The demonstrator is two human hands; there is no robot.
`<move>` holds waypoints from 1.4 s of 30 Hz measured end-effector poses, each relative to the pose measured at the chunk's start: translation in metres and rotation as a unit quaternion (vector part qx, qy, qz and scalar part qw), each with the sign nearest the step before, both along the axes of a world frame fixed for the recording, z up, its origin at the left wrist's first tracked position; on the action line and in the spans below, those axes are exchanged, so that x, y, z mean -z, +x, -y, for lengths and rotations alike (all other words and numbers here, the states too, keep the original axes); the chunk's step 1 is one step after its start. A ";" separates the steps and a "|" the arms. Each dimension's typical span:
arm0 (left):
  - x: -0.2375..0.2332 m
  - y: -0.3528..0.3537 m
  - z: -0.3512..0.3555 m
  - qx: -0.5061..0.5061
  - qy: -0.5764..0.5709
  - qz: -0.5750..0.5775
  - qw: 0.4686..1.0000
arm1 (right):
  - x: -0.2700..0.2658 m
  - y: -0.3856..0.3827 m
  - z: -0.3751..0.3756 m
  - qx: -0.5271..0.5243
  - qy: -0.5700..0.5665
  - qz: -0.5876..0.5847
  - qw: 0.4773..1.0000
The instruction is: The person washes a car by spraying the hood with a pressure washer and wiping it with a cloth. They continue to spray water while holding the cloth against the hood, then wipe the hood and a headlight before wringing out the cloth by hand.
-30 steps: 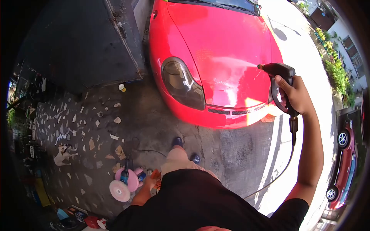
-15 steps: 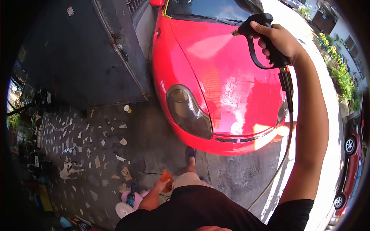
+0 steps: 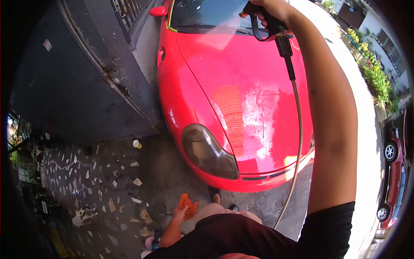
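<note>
At the top, my right hand (image 3: 276, 13) is wrapped round a black spray gun (image 3: 268, 21), whose hose (image 3: 299, 121) hangs down past the car's front. A fan of spray leaves the nozzle toward the lower windshield and the rear of the hood. Water drops and streaks show on the red car's hood (image 3: 207, 56). Low in the view, my left hand (image 3: 179, 213) grips an orange cloth (image 3: 187, 206) beside my legs, left of the car's front. The headlight (image 3: 208, 151) is dark and glossy.
A dark metal gate (image 3: 64, 86) stands left of the car. On the stone-patterned floor lie a cat (image 3: 83, 216) and a small white cup (image 3: 136, 143). A polisher, partly hidden, is near my left arm. Another red car (image 3: 393, 177) and plants (image 3: 376, 82) are at the right.
My right hand has moved up and left with the spray gun, and spray now reaches the windshield's base. The view has shifted, and more of the orange cloth shows in my left hand.
</note>
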State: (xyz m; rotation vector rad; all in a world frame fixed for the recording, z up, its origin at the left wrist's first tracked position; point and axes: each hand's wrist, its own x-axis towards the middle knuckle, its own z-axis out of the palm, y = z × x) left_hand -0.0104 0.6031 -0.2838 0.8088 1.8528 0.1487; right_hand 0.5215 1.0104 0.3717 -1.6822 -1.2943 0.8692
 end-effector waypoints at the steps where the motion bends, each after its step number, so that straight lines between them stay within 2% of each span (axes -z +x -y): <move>1: 0.008 -0.003 -0.003 -0.012 0.001 -0.005 1.000 | 0.003 0.030 -0.007 0.006 -0.009 -0.009 1.000; 4: -0.019 -0.003 -0.011 -0.001 -0.038 -0.001 0.999 | -0.004 0.094 0.009 0.072 -0.002 -0.005 0.997; 6: -0.026 -0.001 -0.013 0.024 -0.040 -0.013 0.999 | -0.022 0.097 0.052 0.186 0.032 0.066 0.980; 7: -0.027 -0.001 -0.013 0.035 -0.040 -0.020 0.998 | -0.022 0.139 0.053 0.154 0.019 0.053 0.986; 11: -0.036 0.008 -0.030 0.097 -0.087 -0.040 0.991 | -0.031 0.216 0.101 0.159 0.023 0.054 0.986; 15: -0.028 0.028 -0.050 0.131 -0.100 -0.079 0.983 | -0.021 0.291 0.132 0.267 0.058 0.037 0.961; 16: -0.027 0.032 -0.055 0.141 -0.105 -0.098 0.979 | -0.020 0.306 0.140 0.275 0.056 0.035 0.959; 19: -0.027 0.044 -0.056 0.079 -0.049 -0.066 0.993 | -0.016 0.339 0.161 0.282 0.074 0.045 0.956; 22: -0.071 0.079 -0.046 0.069 0.021 -0.058 0.996 | -0.013 0.380 0.178 0.245 0.090 0.044 0.964; 23: -0.067 0.082 -0.039 0.048 0.040 -0.032 0.998 | -0.009 0.396 0.179 0.282 0.095 0.047 0.954; 25: -0.047 0.081 -0.016 0.007 0.082 0.023 0.996 | -0.008 0.421 0.185 0.283 0.116 0.042 0.951; 29: -0.041 0.098 0.026 0.097 0.012 -0.149 0.984 | -0.004 0.465 0.205 0.295 0.127 0.031 0.946; 34: -0.036 0.170 0.056 0.133 -0.012 -0.113 0.985 | 0.007 0.520 0.242 0.285 0.133 0.062 0.947; 38: -0.051 0.217 0.069 0.163 -0.015 -0.089 0.983 | 0.022 0.553 0.289 0.318 0.102 0.083 0.939; 39: -0.055 0.223 0.072 0.167 -0.014 -0.089 0.982 | 0.024 0.559 0.307 0.321 0.074 0.094 0.939; 40: -0.059 0.228 0.073 0.172 -0.015 -0.089 0.981 | 0.023 0.568 0.328 0.276 0.017 0.089 0.957; 42: -0.066 0.233 0.076 0.179 -0.019 -0.094 0.979 | 0.019 0.572 0.363 0.240 -0.081 0.117 0.960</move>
